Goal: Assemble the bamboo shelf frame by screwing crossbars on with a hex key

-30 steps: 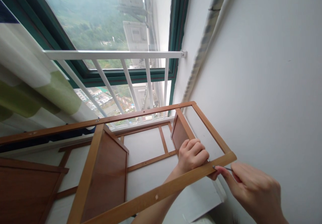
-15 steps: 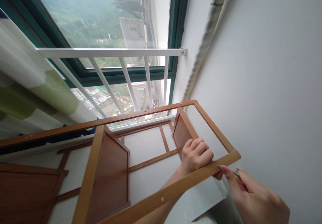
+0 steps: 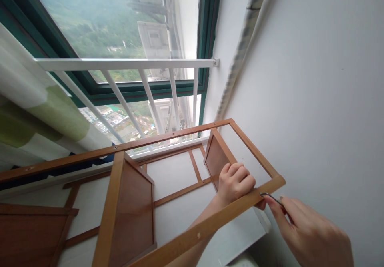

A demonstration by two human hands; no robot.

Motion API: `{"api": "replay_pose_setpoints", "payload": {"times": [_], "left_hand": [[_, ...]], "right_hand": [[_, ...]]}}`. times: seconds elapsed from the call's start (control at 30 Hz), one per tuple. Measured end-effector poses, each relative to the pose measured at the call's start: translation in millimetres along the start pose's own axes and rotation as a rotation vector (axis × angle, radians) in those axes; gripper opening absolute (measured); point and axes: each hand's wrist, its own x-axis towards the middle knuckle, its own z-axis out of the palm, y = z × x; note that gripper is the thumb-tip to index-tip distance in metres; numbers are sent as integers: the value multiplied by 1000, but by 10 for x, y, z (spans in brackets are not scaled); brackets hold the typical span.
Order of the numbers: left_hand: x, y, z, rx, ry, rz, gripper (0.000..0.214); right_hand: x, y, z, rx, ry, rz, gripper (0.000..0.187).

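Observation:
A brown wooden frame (image 3: 192, 236) with upright divider panels fills the lower view. My left hand (image 3: 235, 183) reaches behind its front rail and closes around the wood where a panel (image 3: 216, 157) meets that rail, near the right corner. Part of its fingers is hidden by the rail. In my right hand (image 3: 312, 231), just outside the corner, a thin bent metal hex key (image 3: 273, 197) is pinched between thumb and fingers. The key's short end touches the rail's outer face, at a spot where the fastener itself is too small to make out.
Behind the frame stand a white railing (image 3: 126, 64) and a green-framed window (image 3: 207, 23). A green and white curtain (image 3: 57, 115) hangs at left. On the right is a white wall (image 3: 315, 99) with a wrapped pipe (image 3: 237, 67). A pale box-like object (image 3: 234, 239) sits below the rail.
More of the hex key's shaft shows, swung to a different angle. My right hand has shifted slightly right and down, while my left keeps its grip. The view has moved a little.

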Motion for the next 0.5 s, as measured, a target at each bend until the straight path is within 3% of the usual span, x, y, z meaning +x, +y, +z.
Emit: {"api": "replay_pose_setpoints", "payload": {"times": [0.1, 0.2, 0.5], "left_hand": [[8, 8, 10, 4, 16, -2, 31], [14, 5, 22, -7, 47, 8, 40], [7, 24, 22, 10, 52, -18, 44]], "right_hand": [[12, 156, -6, -1, 60, -165, 44], [0, 236, -4, -45, 90, -229, 41], [-17, 34, -15, -62, 80, 14, 51]]}}
